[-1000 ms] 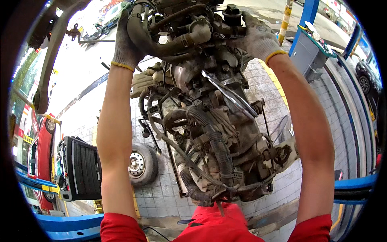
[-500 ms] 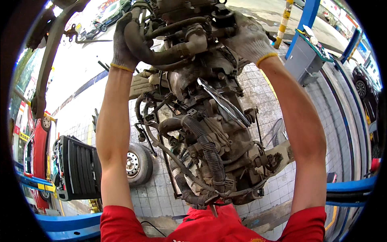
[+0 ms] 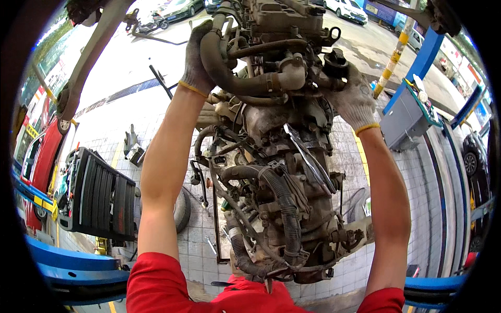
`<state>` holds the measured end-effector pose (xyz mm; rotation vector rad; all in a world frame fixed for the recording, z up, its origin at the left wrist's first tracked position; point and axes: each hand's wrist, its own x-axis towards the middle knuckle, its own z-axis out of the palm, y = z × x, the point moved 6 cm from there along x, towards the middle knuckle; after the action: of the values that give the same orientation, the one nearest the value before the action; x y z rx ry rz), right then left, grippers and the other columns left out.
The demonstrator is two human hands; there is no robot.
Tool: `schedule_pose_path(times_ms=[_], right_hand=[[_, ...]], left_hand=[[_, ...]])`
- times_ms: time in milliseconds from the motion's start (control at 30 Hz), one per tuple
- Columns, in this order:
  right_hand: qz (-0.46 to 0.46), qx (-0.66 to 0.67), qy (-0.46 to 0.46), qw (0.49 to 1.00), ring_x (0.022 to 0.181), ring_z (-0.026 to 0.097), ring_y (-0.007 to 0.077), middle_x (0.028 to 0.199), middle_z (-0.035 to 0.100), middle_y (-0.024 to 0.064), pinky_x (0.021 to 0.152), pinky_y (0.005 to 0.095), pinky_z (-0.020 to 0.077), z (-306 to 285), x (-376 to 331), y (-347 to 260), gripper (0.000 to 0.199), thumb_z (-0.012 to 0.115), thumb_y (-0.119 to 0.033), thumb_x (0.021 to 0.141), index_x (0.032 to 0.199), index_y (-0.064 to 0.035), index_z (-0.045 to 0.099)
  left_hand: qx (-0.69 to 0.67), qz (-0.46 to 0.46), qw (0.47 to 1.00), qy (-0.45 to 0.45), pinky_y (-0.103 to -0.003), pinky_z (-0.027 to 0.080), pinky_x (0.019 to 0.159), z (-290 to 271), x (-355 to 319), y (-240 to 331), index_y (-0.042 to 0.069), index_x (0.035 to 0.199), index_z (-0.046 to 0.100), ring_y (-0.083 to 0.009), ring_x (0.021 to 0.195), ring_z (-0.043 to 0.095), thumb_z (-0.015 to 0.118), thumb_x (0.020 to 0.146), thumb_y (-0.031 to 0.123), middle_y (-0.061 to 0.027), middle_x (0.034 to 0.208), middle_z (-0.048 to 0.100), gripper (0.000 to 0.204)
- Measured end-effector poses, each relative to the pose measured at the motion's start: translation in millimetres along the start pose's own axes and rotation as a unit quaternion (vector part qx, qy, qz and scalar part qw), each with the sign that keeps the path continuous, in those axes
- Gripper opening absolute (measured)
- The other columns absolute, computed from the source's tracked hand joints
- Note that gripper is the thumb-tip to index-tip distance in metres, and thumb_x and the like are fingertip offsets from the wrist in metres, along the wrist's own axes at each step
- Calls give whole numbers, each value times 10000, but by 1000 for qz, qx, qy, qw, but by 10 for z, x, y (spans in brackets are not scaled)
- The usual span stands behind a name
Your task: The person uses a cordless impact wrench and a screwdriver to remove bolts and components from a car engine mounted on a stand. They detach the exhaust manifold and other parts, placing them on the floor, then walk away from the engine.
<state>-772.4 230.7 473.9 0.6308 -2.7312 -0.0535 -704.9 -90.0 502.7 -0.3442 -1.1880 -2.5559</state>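
A large, grimy engine [image 3: 276,125] with its gearbox hangs upright or stands in front of me, wrapped in hoses and wiring. My left hand [image 3: 197,62], in a pale knitted glove with a yellow cuff, grips its upper left side by a thick curved black hose [image 3: 219,68]. On the upper right, my right hand [image 3: 356,99], gloved the same way, holds the engine beside a round black part [image 3: 335,63]. Several of its fingertips are hidden. A long shiny silver piece [image 3: 310,159] lies along the gearbox. A ribbed black hose [image 3: 282,201] runs down the nearer part.
Blue lift arms [image 3: 68,266] cross low at both sides. A black tool case [image 3: 99,193] stands left, with a wheel [image 3: 181,211] beside it. A grey cabinet [image 3: 407,122] is at right, near a yellow-and-white post [image 3: 391,65]. Metal suspension arms [image 3: 94,57] hang overhead at left.
The engine and both hands sit lower and farther right in view, showing more of the engine's top. The surroundings have shifted too. Both hands keep their places on the engine.
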Motion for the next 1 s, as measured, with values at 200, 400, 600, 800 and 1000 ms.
schedule_pose_path(times_ms=[200,400,600,800,1000], right_hand=[[-33,87,113,989,1405,453,341,1531,484,153,1154,494,393,-39,-53,7,734,626,-544,950,1554,-163,458],[1,140,153,978,1285,557,360,1476,518,147,1083,470,462,-77,-71,-3,747,653,-579,930,1530,-174,468],[-14,141,160,977,1213,605,379,1428,558,164,1010,484,502,-87,-21,-2,705,680,-552,916,1484,-165,519],[-2,189,219,957,1143,667,379,1245,692,185,965,498,526,-168,-88,-38,710,801,-529,815,1356,-125,579],[-28,242,235,941,1034,723,354,1133,741,158,883,454,571,-371,-292,-68,677,854,-448,798,1322,-105,597]], left_hand=[[-68,3,997,-46,-406,640,694,-98,14,-36,42,1245,590,-249,820,719,624,962,460,-114,998,716,505],[-43,44,993,-105,-357,635,657,-103,41,121,23,1255,569,-236,730,711,641,969,442,-145,989,714,512],[51,65,995,-53,-379,624,772,29,-265,181,19,1266,566,-241,829,693,702,934,427,-147,996,687,543],[44,88,995,6,-333,580,673,87,-377,199,52,1150,611,-214,753,666,700,932,430,-95,917,687,446],[66,68,993,-63,-344,590,615,299,-396,498,54,1120,597,-237,683,676,672,938,484,-125,811,679,473]])
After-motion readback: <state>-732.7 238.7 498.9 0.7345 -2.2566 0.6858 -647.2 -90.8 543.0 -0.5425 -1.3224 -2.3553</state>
